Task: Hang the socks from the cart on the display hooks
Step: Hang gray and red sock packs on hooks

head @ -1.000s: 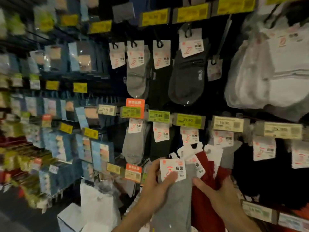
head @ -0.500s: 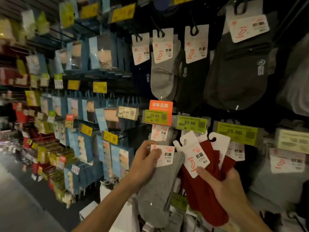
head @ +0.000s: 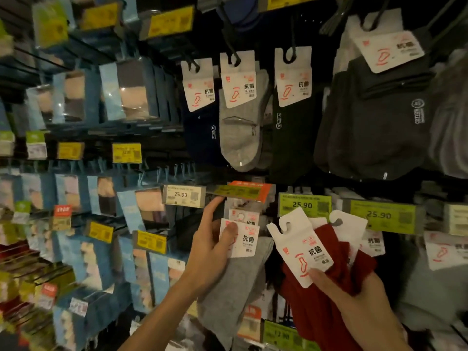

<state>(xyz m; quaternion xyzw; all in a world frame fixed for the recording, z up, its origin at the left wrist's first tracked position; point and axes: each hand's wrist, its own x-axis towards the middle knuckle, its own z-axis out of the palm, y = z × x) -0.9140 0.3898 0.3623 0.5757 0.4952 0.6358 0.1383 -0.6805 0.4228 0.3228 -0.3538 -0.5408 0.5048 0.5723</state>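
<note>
The left hand (head: 207, 252) pinches the white card header (head: 244, 239) of a soft grey knit sock pair (head: 235, 287), thumb flat on its front, just below an orange-edged price label (head: 249, 190). The right hand (head: 359, 310) grasps red knit socks (head: 321, 312) under their hook-notched card tag (head: 301, 247), near glossy green price strips (head: 304, 205).

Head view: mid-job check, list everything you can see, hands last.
grey socks: one pair, grey with white card, below the orange label
red socks: bundle, at least two white cards, red, lower right
hanging socks: four front pairs, navy, grey, black, dark grey, top row hooks
green price tags: two, reading 25.90, middle rail
orange label: one, middle rail
blue packs: many, left shelves
yellow price tags: several, left shelves
left hand: thumb pinches the grey socks' card
right hand: grips the red socks
</note>
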